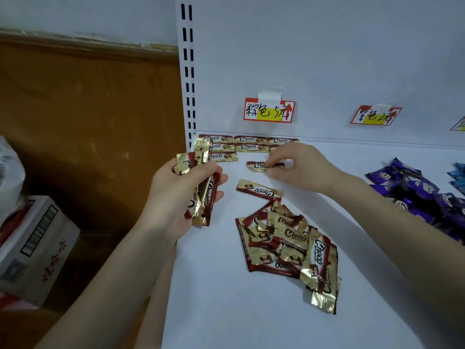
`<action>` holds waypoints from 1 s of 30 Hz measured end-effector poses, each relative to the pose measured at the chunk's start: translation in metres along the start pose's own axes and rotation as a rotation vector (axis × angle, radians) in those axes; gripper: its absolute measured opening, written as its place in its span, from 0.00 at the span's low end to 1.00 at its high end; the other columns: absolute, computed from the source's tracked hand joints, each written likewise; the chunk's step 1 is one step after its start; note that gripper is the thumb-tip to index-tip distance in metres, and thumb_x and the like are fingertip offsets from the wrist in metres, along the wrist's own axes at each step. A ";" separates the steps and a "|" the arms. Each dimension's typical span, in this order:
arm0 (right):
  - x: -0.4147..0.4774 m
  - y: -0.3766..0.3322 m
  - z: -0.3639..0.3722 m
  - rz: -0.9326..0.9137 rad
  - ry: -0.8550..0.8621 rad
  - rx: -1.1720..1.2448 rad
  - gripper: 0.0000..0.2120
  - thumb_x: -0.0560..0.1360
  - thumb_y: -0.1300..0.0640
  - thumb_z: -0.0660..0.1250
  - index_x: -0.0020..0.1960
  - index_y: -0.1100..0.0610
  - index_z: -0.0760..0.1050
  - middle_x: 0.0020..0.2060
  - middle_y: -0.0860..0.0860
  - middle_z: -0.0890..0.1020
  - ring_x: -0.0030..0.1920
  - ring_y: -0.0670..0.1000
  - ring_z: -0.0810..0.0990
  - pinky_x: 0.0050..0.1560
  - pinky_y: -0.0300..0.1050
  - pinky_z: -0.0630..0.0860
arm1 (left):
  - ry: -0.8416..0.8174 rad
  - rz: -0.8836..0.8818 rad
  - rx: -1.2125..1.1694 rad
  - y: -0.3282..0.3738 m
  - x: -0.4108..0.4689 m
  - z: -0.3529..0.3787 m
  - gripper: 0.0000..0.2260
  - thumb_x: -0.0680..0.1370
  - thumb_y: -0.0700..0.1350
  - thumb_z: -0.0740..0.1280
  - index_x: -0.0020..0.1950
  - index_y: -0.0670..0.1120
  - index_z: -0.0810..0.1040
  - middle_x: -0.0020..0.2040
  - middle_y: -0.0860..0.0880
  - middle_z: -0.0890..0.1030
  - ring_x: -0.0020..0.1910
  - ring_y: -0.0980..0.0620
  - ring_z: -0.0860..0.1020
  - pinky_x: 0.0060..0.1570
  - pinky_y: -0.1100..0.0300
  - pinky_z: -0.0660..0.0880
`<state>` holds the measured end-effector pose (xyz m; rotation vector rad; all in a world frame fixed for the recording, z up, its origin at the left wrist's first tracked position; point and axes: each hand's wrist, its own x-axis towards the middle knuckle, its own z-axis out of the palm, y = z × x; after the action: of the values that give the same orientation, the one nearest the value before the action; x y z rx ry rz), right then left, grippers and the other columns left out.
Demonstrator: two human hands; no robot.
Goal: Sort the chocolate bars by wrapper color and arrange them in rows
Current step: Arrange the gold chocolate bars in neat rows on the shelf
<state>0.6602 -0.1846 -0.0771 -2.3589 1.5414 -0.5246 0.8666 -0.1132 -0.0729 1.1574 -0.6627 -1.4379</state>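
Observation:
Brown-and-gold Choco bars lie in neat rows (249,143) at the back left of the white shelf (226,298). My right hand (299,167) pinches one brown bar (259,165) just in front of those rows. A single brown bar (259,190) lies loose below it. A loose heap of brown bars (289,245) sits in the middle of the shelf. My left hand (181,195) grips a bunch of brown bars (203,190) at the shelf's left edge. Purple bars (412,195) are piled at the right, with blue ones (458,177) beyond.
Price labels hang on the back wall: one (269,110) above the brown rows, another (376,115) above the purple pile. A slotted upright (188,71) bounds the shelf's left side. A cardboard box (35,248) and a plastic bag (10,177) sit lower left.

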 end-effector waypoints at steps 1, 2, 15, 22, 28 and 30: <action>0.001 0.001 -0.001 -0.007 -0.004 0.001 0.06 0.73 0.61 0.69 0.48 0.59 0.82 0.42 0.46 0.78 0.45 0.43 0.72 0.43 0.22 0.62 | 0.000 0.002 0.001 0.000 0.001 0.000 0.07 0.73 0.40 0.70 0.50 0.45 0.77 0.39 0.46 0.84 0.36 0.53 0.84 0.30 0.61 0.79; 0.002 0.002 -0.001 -0.007 -0.010 0.011 0.06 0.73 0.61 0.68 0.48 0.58 0.82 0.42 0.45 0.78 0.43 0.42 0.72 0.43 0.20 0.62 | -0.003 0.004 0.000 -0.001 0.001 0.000 0.07 0.73 0.40 0.70 0.50 0.45 0.77 0.39 0.47 0.84 0.36 0.53 0.84 0.30 0.62 0.78; 0.026 0.004 0.000 -0.003 -0.079 0.039 0.10 0.73 0.58 0.69 0.52 0.59 0.78 0.44 0.46 0.76 0.42 0.43 0.73 0.38 0.23 0.66 | -0.043 0.007 0.013 -0.002 0.004 0.006 0.07 0.74 0.39 0.70 0.51 0.44 0.78 0.39 0.46 0.84 0.37 0.53 0.84 0.30 0.62 0.78; 0.038 0.005 0.002 -0.082 -0.102 -0.100 0.10 0.75 0.58 0.67 0.55 0.58 0.78 0.46 0.46 0.73 0.48 0.45 0.71 0.46 0.35 0.64 | -0.038 0.003 0.007 -0.002 0.006 0.005 0.09 0.73 0.40 0.70 0.52 0.44 0.78 0.39 0.46 0.84 0.37 0.53 0.84 0.30 0.62 0.78; 0.039 0.006 0.003 -0.134 -0.090 -0.128 0.09 0.75 0.60 0.66 0.54 0.59 0.79 0.49 0.52 0.78 0.50 0.49 0.73 0.47 0.35 0.64 | -0.028 0.002 0.010 -0.002 0.007 0.006 0.09 0.73 0.40 0.70 0.53 0.44 0.78 0.39 0.46 0.84 0.36 0.53 0.84 0.29 0.62 0.78; 0.039 0.006 0.004 -0.129 -0.082 -0.129 0.10 0.75 0.61 0.65 0.55 0.59 0.79 0.50 0.53 0.78 0.51 0.50 0.74 0.47 0.35 0.65 | -0.024 0.000 0.008 -0.002 0.007 0.006 0.10 0.73 0.40 0.70 0.54 0.44 0.77 0.39 0.46 0.84 0.36 0.53 0.84 0.29 0.62 0.78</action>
<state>0.6707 -0.2224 -0.0773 -2.5560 1.4339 -0.3611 0.8612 -0.1210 -0.0745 1.1479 -0.6858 -1.4529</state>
